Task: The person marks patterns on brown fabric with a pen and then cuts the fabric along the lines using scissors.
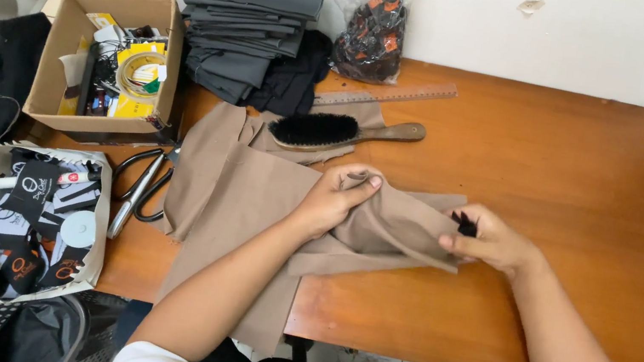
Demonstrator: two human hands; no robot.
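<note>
Wooden table [560,201], glossy orange-brown. Tan woven cloth [251,196] draped over near edge, matte, creased. Stacked grey fabric [249,19] at rear. Cardboard box [57,61] left, scissors [135,190] beside. Bristle brush [338,132] resting on cloth. Left hand [334,198] clutching folded cloth; right hand [489,240] pinching cloth edge with small black piece [466,224].

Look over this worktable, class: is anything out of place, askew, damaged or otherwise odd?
Mostly ordinary clutter. The tan fabric droops over the table's front edge, the brush rests on its far corner, and the scissors lie open beside it. The wall shows a chipped patch.
</note>
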